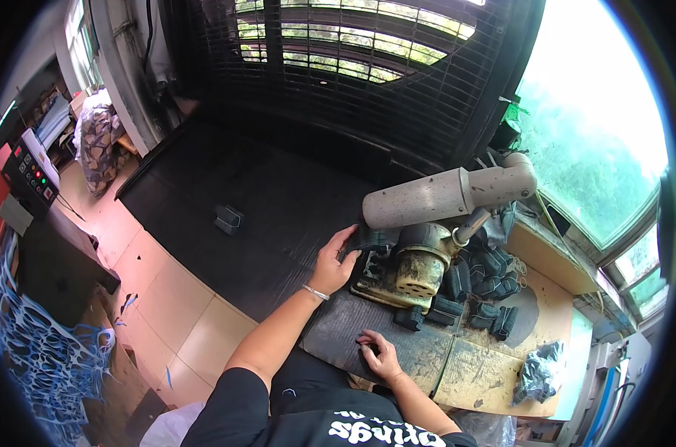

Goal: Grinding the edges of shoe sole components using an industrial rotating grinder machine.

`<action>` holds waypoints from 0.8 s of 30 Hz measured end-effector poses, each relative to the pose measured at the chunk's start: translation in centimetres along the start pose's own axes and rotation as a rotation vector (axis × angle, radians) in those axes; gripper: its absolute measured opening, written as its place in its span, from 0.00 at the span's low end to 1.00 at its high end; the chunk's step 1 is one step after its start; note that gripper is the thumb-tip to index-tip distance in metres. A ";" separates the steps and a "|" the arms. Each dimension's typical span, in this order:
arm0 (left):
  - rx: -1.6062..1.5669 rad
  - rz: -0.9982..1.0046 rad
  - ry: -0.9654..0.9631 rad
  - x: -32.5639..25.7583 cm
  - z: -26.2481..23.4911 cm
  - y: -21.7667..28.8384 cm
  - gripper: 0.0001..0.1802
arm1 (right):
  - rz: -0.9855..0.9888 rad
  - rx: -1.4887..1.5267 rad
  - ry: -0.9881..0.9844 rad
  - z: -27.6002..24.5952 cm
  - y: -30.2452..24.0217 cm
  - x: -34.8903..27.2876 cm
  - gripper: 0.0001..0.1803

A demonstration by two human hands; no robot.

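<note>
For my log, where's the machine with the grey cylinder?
Head view, right of centre: the machine stands between the left hand and a heap of dark pieces.

The grey cylinder (420, 200) is showing a matt, finely textured, speckled skin, and the metal machine (418, 270) is looking rough under grimy stains. The dark blocks (458, 279) are appearing matt and grooved. On the counter (554, 302), scuffed board (481, 374) is looking dull and blotched. A clear plastic bag (541, 371) is glinting along glossy creases. The black platform (196, 186) is showing matt scratches, while smooth floor tiles (175, 287) are shining.
</note>
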State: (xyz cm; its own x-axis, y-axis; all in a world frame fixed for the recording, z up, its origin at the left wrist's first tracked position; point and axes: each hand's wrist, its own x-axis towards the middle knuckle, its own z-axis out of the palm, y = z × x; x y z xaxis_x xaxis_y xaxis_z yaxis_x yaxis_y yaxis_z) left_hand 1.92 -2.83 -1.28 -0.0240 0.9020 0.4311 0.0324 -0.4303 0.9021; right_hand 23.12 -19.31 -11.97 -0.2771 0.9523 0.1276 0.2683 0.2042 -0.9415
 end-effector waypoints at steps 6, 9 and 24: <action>0.108 0.099 -0.002 0.1 0.2 0.0 0.28 | -0.007 0.007 0.002 0.0 0.0 0.1 0.21; 0.094 0.077 -0.019 -0.2 -0.1 0.1 0.29 | -0.006 0.008 0.004 0.0 0.0 0.1 0.21; -0.103 0.050 0.039 -1.6 -0.9 1.0 0.28 | 0.000 -0.012 -0.002 0.0 -0.2 0.0 0.21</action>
State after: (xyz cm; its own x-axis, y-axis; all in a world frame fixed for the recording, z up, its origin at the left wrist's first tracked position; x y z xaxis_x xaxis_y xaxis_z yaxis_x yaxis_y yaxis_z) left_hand 1.07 -4.75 -1.08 -0.0640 0.8780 0.4743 -0.0678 -0.4780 0.8757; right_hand 23.07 -19.32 -11.77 -0.2792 0.9518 0.1271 0.2789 0.2070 -0.9377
